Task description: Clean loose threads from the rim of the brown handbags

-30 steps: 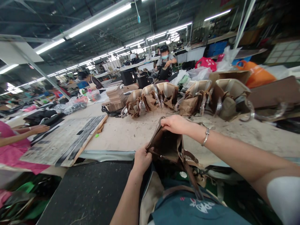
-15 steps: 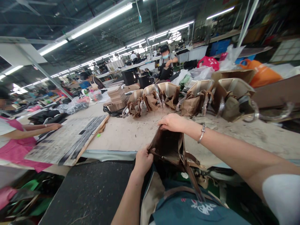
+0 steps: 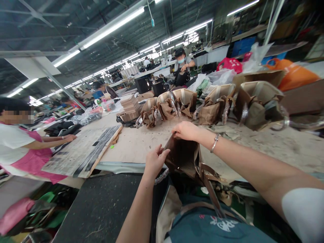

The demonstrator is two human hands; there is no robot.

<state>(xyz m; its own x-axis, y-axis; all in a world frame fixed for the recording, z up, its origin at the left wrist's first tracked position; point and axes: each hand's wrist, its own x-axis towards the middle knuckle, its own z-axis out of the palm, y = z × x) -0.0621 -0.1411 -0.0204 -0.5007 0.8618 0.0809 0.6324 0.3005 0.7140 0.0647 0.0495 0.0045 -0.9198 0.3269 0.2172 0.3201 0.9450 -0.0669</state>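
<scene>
A brown leather bag [image 3: 183, 156] stands open at the near edge of the worktable, its straps hanging down toward my lap. My right hand [image 3: 186, 130] is closed on the bag's far top rim and holds it up. My left hand [image 3: 154, 161] presses against the bag's near left side, thumb and fingers pinching the edge by a wrapped handle [image 3: 161, 176]. A silver bangle sits on my right wrist.
A row of finished brown bags [image 3: 174, 108] with wrapped handles stands across the dusty worktable [image 3: 136, 143]. A stack of cut pieces [image 3: 130, 108] lies behind them. A person in a pink apron [image 3: 27, 152] works at a board on the left. A dark mat [image 3: 101, 206] is below.
My left hand has shifted up the bag's near side from its lower corner. My right hand keeps its hold on the rim. The camera has turned left, bringing the person in pink into view.
</scene>
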